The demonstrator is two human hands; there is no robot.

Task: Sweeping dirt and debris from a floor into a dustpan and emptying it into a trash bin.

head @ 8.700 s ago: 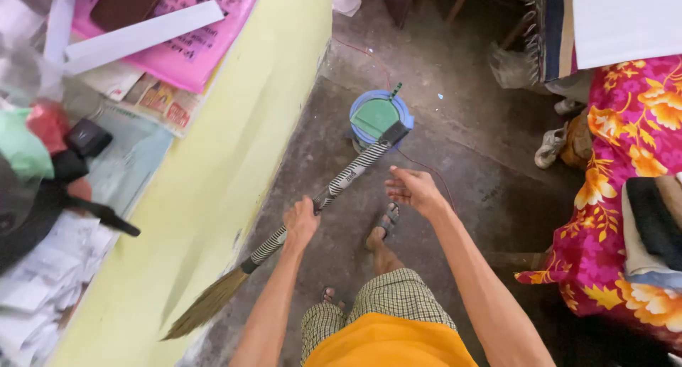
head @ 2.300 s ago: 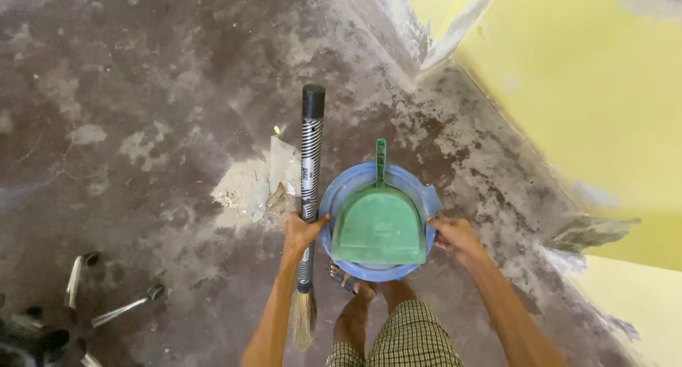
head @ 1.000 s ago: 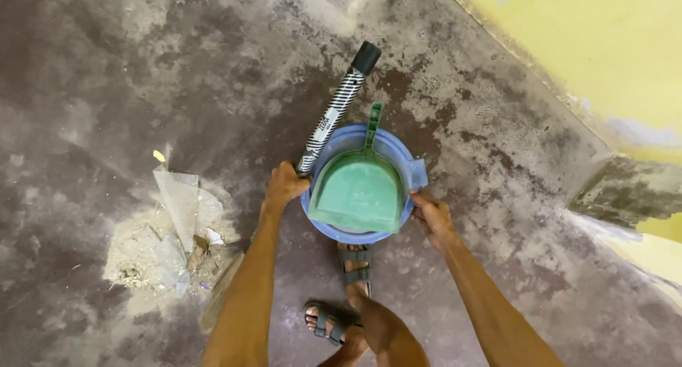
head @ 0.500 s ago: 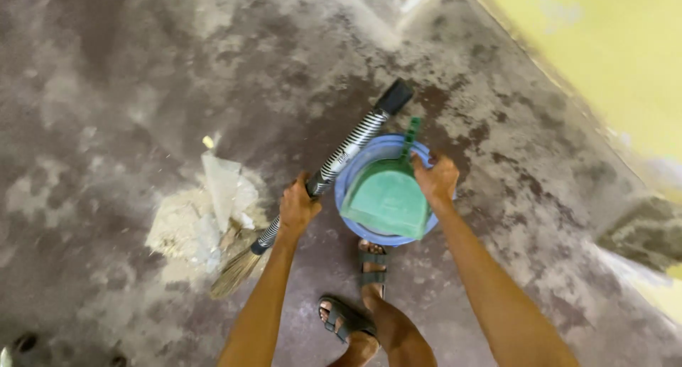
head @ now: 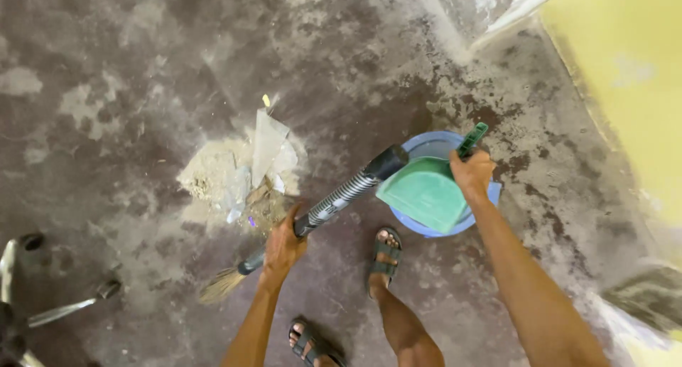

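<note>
Step in hand, as I read it: getting the dustpan out for the sweep-up. R hand has its fingers wrapped tight on the green dustpan at the base of the handle; pan tilted, lying in/over the blue tub. L hand closed round the broom mid-shaft, bristles on the floor to the tub's lower left, black cap end touching the pan's edge. Dirt pile w/ plastic scraps lies left of the tub, just beyond the broom.

Next move prob. calls for lifting the pan clear of the tub and setting its lip flat on the floor beside the pile.

Hard to tell: whether the pan is already clear of the tub rim; tub inside hidden by the pan. Metal legs far left of the tub are cut off by the frame.
</note>
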